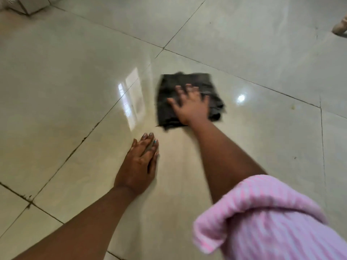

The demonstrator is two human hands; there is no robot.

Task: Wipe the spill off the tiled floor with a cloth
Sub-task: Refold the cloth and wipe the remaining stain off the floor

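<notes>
A person, seen from a head-worn camera looking down, kneels or leans over a glossy pale tiled floor (75, 76) crossed by dark grout lines. The right hand (191, 106) lies flat with fingers spread on a dark grey cloth (187, 81), pressing it against the tile near the middle of the view. The cloth is folded roughly square and looks blurred, which suggests a wiping stroke is in progress. The hand is open on top of the cloth, not gripping it.

The left hand (139, 164) rests palm down on the bare floor, fingers together, nearer the body and well apart from the cloth; it holds nothing and appears to bear weight. A rolled pink striped sleeve (266, 216) covers the right upper arm.

No puddle is clearly visible; the shine and window reflection (131, 98) left of the cloth make wet patches hard to tell from dry tile.

To wipe well, keep the palm flat and pressure even, overlap the strokes, work toward the body, and refold to a dry face when the cloth soaks. Check the grout lines, where liquid may settle.
</notes>
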